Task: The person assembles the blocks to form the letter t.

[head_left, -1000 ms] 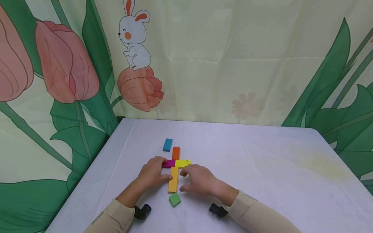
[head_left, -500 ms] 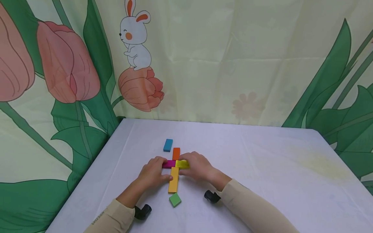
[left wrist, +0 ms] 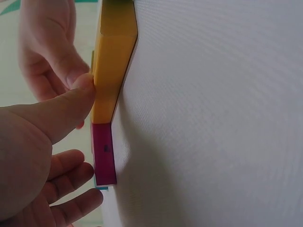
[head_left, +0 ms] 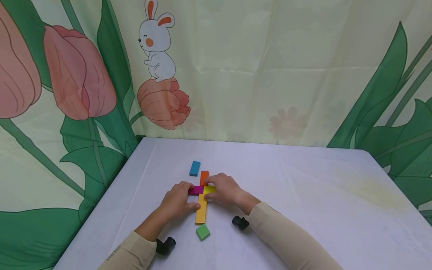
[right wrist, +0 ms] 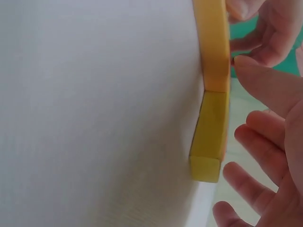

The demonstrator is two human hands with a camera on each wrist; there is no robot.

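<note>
A: What is the right hand (head_left: 224, 191) doing?

B: Its fingers are spread; thumb and forefinger stand apart with the yellow wooden-looking rectangular block (head_left: 209, 189) between them. I can't tell whether they touch it.

A: And the left hand (head_left: 175, 200)?

B: Loosely spread too. Its thumb rests against the left side of the long amber wooden-looking block (head_left: 201, 210), and its fingers are at the left end of the magenta rectangular block (head_left: 196, 190).

A: How do these pieces lie?

B: Magenta and yellow sit end to end, left to right. The amber one reaches from that row toward the near side, and the orange-red rectangular block (head_left: 204, 177) runs off its far side.

A: Further out?

B: A green square block (head_left: 203, 232) lies just beside amber's near end, turned askew. A blue rectangular block (head_left: 194, 168) lies apart, far and left of the orange-red one.

A: All on the desk (head_left: 303, 206)?

B: Yes, on its white cover, with a tulip-and-rabbit printed curtain (head_left: 229, 56) beyond the far edge.
</note>
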